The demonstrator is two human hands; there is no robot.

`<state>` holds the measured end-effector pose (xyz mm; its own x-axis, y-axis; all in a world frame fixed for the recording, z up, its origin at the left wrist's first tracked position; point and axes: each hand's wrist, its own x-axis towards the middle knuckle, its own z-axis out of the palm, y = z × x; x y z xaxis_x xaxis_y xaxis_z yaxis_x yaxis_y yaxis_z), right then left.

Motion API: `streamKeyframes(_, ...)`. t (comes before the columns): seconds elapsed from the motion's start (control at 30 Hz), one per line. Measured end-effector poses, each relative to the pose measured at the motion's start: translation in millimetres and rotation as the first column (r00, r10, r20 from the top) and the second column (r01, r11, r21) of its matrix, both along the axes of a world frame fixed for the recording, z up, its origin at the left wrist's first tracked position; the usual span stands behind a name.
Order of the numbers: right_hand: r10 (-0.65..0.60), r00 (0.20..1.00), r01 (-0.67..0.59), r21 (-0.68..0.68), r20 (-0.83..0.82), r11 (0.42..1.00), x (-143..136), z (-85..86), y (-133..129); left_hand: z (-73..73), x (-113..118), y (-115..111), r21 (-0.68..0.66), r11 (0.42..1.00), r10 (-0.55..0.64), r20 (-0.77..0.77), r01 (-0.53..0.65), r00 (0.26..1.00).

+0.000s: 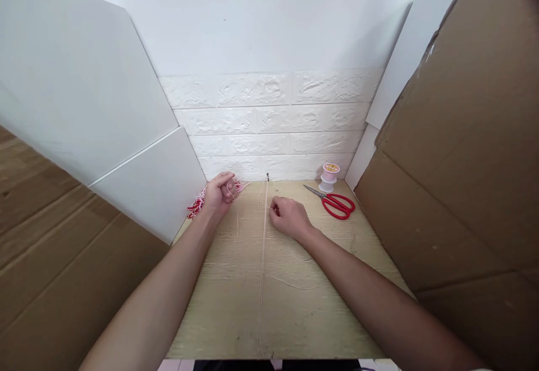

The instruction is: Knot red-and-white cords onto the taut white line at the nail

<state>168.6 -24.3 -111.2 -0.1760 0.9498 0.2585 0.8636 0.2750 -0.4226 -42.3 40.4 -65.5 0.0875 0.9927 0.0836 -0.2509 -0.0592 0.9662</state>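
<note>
My left hand [220,193] is closed, with a thin pale thread looped round its fingers, beside a heap of red and white cord [196,205] near the back left of the wooden table. Pale strands [263,247] run down the table's middle from a small dark hook [268,176] by the wall. Just right of these strands, my right hand [287,214] is pinched on a thin thread. A loose end of thread [295,286] curves over the wood below my right hand.
Red-handled scissors [337,205] lie at the back right of the table [219,315], blades toward the left. Behind them stand stacked thread spools [329,177]. Cardboard [455,191] and white panels [143,180] flank the table; a white brick-patterned wall [252,118] closes the back.
</note>
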Motion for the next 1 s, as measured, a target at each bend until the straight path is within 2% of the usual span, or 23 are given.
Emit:
streamKeyframes(0.07,0.002,1.0,-0.002,0.011,-0.008,1.0,0,-0.6,0,11.3,-8,-7,0.042,0.963,-0.268,0.055,0.266,0.962)
streamKeyframes(0.13,0.003,1.0,-0.002,0.019,-0.01,1.0,0,-1.2,1,18.6,-13,-12,0.038,0.876,-0.482,0.021,0.481,0.876)
streamKeyframes(0.2,0.002,1.0,-0.002,0.028,-0.008,1.0,0,-1.8,1,20.2,-14,-15,-0.021,0.822,-0.569,-0.079,0.569,0.818)
streamKeyframes(0.27,0.003,1.0,-0.003,0.036,-0.006,0.999,0,-2.4,1,15.8,-9,-14,-0.09,0.863,-0.504,-0.239,0.498,0.83)
streamKeyframes(0.33,0.006,1.0,-0.006,0.039,-0.005,0.999,0,-2.9,1,7.4,0,-11,-0.089,0.946,-0.317,-0.446,0.311,0.837)
streamKeyframes(0.4,0.009,1.0,-0.009,0.039,-0.002,0.999,0,-3.3,1,-1.6,9,-10,-0.064,0.979,-0.193,-0.616,0.196,0.764)
streamKeyframes(0.5,0.009,1.0,-0.009,0.039,0.005,0.999,0,-3.5,1,-9.2,18,-11,-0.068,0.966,-0.209,-0.769,0.248,0.604)
streamKeyframes(0.6,0.009,1.0,-0.009,0.042,0.012,0.999,0,-3.5,1,-8.5,20,-15,-0.091,0.936,-0.267,-0.811,0.339,0.521)
streamKeyframes(0.87,0.013,1.0,-0.013,0.057,0.005,0.998,0,-4.4,2,-13.1,17,-9,-0.059,0.882,-0.287,-0.854,0.467,0.434)
streamKeyframes(1.0,0.015,1.0,-0.015,0.062,0.001,0.998,0,-4.5,2,-13.2,18,-10,-0.066,0.898,-0.279,-0.849,0.435,0.448)
